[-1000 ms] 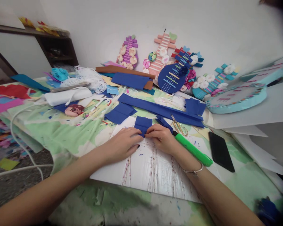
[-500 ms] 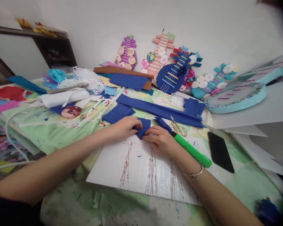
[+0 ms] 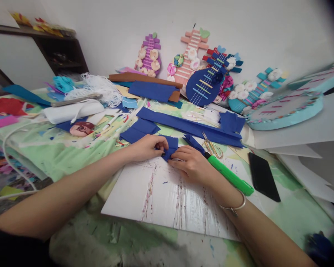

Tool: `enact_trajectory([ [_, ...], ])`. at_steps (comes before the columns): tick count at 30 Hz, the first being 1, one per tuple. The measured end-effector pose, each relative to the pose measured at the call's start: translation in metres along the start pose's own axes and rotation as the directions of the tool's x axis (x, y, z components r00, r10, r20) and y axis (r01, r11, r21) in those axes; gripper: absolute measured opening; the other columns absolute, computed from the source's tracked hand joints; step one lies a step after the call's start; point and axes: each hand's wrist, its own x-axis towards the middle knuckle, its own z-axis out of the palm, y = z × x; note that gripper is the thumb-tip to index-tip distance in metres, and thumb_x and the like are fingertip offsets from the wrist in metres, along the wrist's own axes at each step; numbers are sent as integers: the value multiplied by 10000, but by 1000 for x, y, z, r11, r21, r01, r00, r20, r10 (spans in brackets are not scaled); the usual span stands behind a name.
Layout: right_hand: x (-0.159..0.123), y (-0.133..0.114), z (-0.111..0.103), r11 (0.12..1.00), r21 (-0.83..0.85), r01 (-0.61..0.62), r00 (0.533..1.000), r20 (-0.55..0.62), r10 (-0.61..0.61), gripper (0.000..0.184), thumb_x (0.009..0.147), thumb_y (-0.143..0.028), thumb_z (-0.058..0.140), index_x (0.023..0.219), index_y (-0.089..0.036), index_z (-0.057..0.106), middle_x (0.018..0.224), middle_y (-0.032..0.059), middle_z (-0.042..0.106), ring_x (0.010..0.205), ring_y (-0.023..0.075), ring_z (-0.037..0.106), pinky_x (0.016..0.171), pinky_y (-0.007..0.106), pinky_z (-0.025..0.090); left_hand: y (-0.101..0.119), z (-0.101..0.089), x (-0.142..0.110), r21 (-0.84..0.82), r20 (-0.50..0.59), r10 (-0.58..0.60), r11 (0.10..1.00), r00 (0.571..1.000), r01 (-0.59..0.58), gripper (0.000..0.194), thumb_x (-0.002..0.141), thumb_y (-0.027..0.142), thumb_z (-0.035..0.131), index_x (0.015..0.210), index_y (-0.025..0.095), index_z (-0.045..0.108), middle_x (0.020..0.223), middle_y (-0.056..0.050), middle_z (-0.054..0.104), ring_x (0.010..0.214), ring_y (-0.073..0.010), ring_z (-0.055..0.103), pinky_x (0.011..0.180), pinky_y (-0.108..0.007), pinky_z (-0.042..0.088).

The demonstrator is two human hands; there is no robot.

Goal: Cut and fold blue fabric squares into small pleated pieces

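Note:
A small piece of blue crepe paper (image 3: 171,144) lies at the top of a glue-streaked white board (image 3: 167,200), and both hands work on it. My left hand (image 3: 149,147) pinches its left side with bent fingers. On its right lower edge, the closed fingers of my right hand (image 3: 187,163) grip the same piece. Folded blue paper (image 3: 139,130) sits just beyond the left hand. A long blue strip (image 3: 189,127) stretches across behind. Beside the right hand are a green marker-like tool (image 3: 231,176), gold scissors (image 3: 213,148) and a small folded blue piece (image 3: 194,144).
Decorated lute-shaped crafts, one of them dark blue (image 3: 203,87), lean on the back wall. A black phone (image 3: 264,177) lies at the right. White yarn (image 3: 100,89), a white cord (image 3: 7,144) and a glue gun-like white object (image 3: 74,111) occupy the left.
The camera view has shifted slightly. Both hands stay at the blue piece, with only small finger movement; the left fingertips are a little more curled in.

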Motion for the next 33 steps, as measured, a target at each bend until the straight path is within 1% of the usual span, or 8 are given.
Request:
enact_trajectory([
  [4,0,-1,0,1000,19,-7,1000,10,7,245,836,-75,506,930,-222,678,934,72,689,921,222,600,837,418,455,1,0,-1,-21,-9,42,999,999,-42,114,726,100,528,808,155,584,758,2,612,698,-124,545,638,-232,411],
  [7,0,-1,0,1000,-3,2,1000,27,-2,241,837,-76,505,940,-209,676,944,82,687,931,227,596,832,413,448,2,0,-3,18,-3,90,996,996,-90,106,734,94,508,768,159,585,768,0,623,703,-127,545,640,-235,406],
  [10,0,-1,-1,999,-34,11,1000,28,-10,234,840,-76,508,939,-205,675,947,79,689,937,226,583,848,414,422,3,1,-4,55,-15,116,992,993,-115,133,725,85,506,774,158,605,795,-10,642,736,-137,561,668,-246,414],
  [13,0,-1,-2,998,-57,5,1000,4,-5,218,836,-77,531,916,-219,676,941,60,692,963,235,543,854,421,384,3,3,-4,74,-25,106,992,994,-104,136,709,87,523,774,155,622,795,-16,648,743,-144,570,668,-247,417],
  [16,0,0,-2,998,-62,6,1000,-30,-8,206,837,-74,540,912,-203,681,936,64,687,957,231,517,825,402,368,3,3,-4,61,-20,80,995,997,-78,135,697,104,547,792,153,630,813,-18,657,757,-148,580,673,-246,425],
  [22,-3,3,3,1000,9,19,997,-77,-18,226,828,-57,536,932,-182,692,948,71,678,920,198,538,792,363,385,5,0,-5,45,1,64,997,998,-64,132,701,99,558,793,153,635,822,-19,658,765,-142,582,687,-242,426],
  [28,-2,3,4,1000,27,-2,996,-84,4,246,844,-59,508,939,-186,696,955,77,677,915,199,544,785,367,411,7,0,-6,63,-6,51,997,999,-51,141,710,74,530,779,151,626,781,-10,644,721,-128,565,642,-228,403],
  [33,-1,1,3,997,75,17,995,-95,-10,244,861,-68,477,906,-164,697,934,94,671,916,202,543,792,374,448,5,3,-5,75,-15,83,994,996,-82,149,717,85,509,777,153,627,773,-11,647,714,-130,565,638,-233,406],
])
